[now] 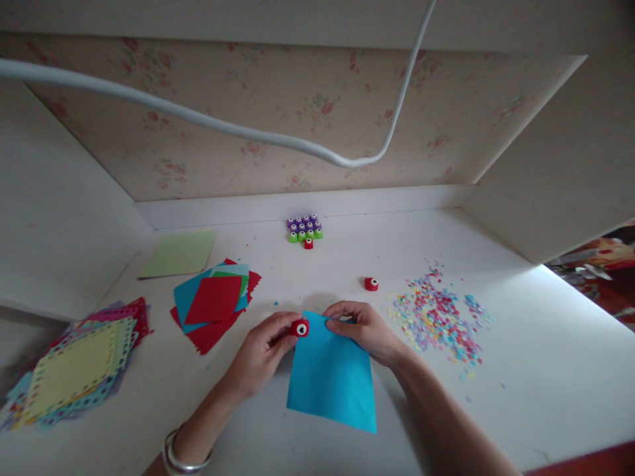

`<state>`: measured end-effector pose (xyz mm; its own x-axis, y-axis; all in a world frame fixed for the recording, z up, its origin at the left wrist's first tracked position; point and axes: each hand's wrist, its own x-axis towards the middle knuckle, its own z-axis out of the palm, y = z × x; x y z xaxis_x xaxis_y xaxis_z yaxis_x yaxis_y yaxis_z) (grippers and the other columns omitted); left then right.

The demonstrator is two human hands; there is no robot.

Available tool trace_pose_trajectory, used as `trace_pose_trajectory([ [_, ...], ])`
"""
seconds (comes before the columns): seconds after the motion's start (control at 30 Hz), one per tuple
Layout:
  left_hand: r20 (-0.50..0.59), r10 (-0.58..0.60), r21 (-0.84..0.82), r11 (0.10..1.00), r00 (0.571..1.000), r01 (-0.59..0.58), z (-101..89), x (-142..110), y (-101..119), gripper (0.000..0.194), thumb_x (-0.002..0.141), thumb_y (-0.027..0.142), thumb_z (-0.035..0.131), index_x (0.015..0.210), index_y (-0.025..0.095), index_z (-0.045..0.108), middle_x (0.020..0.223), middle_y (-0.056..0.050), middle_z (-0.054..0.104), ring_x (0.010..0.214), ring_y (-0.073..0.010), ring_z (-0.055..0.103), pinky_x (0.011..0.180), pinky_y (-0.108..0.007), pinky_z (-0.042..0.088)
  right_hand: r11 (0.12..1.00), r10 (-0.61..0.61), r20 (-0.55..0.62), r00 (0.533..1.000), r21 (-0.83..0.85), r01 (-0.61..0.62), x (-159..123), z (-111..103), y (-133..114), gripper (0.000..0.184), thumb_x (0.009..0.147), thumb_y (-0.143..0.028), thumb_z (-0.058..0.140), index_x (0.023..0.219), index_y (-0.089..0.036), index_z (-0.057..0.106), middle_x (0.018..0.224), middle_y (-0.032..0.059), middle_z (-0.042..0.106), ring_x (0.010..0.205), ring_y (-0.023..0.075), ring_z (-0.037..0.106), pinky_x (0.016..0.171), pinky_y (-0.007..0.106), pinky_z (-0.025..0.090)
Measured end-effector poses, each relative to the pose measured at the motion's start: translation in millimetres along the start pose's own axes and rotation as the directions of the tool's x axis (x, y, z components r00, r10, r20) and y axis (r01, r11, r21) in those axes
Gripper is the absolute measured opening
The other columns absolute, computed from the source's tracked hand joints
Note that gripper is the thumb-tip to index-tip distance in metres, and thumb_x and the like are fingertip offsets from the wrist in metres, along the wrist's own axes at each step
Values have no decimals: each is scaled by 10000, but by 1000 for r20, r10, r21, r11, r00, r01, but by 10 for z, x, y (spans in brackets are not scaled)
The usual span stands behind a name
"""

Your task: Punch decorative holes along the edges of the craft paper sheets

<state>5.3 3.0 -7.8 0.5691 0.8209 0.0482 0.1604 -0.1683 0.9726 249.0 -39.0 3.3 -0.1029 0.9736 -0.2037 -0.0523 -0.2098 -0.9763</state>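
While the left grip (262, 350) pinches a red punch (299, 328) between thumb and fingers, we see the right grip (364, 330) pinching the top edge of a blue sheet (333, 383) between the two hands. The punch meets the sheet's upper left corner; we cannot quite tell whether the paper sits in its slot. Just beyond the right grip, we find a second red punch (371, 284) on the white bench (536, 344), with scattered confetti (441, 317) to its right. Farther back, near the wall, we note a cluster of purple and green punches (303, 227) with one red at its front. To our left lie overlapping coloured sheets (215, 301), a pale green sheet (178, 254) behind them, and a pile of hole-edged sheets (74, 370) nearer us. A white cable (223, 125) crosses our view of the flowered panel (317, 106).
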Motion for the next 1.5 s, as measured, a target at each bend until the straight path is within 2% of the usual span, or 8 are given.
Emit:
trace_pose_trajectory([
  [0.4,16,-21,-63,998,1000,22,-21,12,32,315,916,329,641,1215,231,655,1234,-76,640,1096,-207,651,945,-295,540,992,71,32,997,102,-74,-5,-5,-18,276,722,-402,827,888,-192,760,822,23,701,712,141,581,655,272,434],
  [0.6,42,-39,-102,994,998,43,-25,7,42,320,909,341,654,1213,241,658,1213,-63,653,1062,-195,661,918,-276,536,992,54,11,998,114,-55,-10,8,-35,276,707,-392,841,874,-188,758,832,19,700,715,136,583,649,264,431],
  [0.77,22,-162,-137,977,987,163,24,25,96,433,870,430,690,1235,200,650,1114,-90,720,904,-197,697,786,-277,567,938,161,44,986,303,-166,2,15,-57,317,667,-352,868,923,-202,757,782,7,698,697,141,599,654,273,451],
  [0.87,-24,-213,-211,956,977,203,70,32,117,499,862,486,681,1245,170,641,1132,-118,724,918,-218,703,770,-293,575,894,219,61,974,388,-226,11,4,-59,371,637,-318,885,967,-207,757,777,9,708,696,155,620,667,292,471],
  [0.97,-46,-204,-243,952,978,187,107,25,131,528,846,510,690,1240,161,643,1160,-129,717,923,-222,701,775,-297,572,883,242,68,968,398,-249,7,-3,-57,357,631,-309,887,943,-186,766,810,34,730,722,179,643,686,314,485],
  [1.13,-55,-213,-260,946,976,192,152,12,141,585,842,568,666,1243,143,643,1096,-135,734,843,-215,695,702,-288,562,878,243,103,965,401,-264,-7,10,-48,320,658,-315,876,929,-177,775,865,49,750,754,190,660,716,326,497],
  [1.27,-76,-210,-293,939,975,179,171,13,128,576,843,568,666,1235,146,647,1100,-129,733,875,-221,699,744,-299,563,877,250,113,962,395,-274,-5,6,-40,298,662,-307,877,912,-175,780,854,49,757,744,190,668,722,332,503],
  [1.5,-35,-180,-292,943,983,163,183,5,140,536,846,548,673,1208,153,663,1137,-129,726,934,-232,701,793,-313,567,872,298,146,943,362,-331,4,-8,-16,294,659,-320,875,901,-174,795,831,64,772,721,190,680,731,342,511],
])
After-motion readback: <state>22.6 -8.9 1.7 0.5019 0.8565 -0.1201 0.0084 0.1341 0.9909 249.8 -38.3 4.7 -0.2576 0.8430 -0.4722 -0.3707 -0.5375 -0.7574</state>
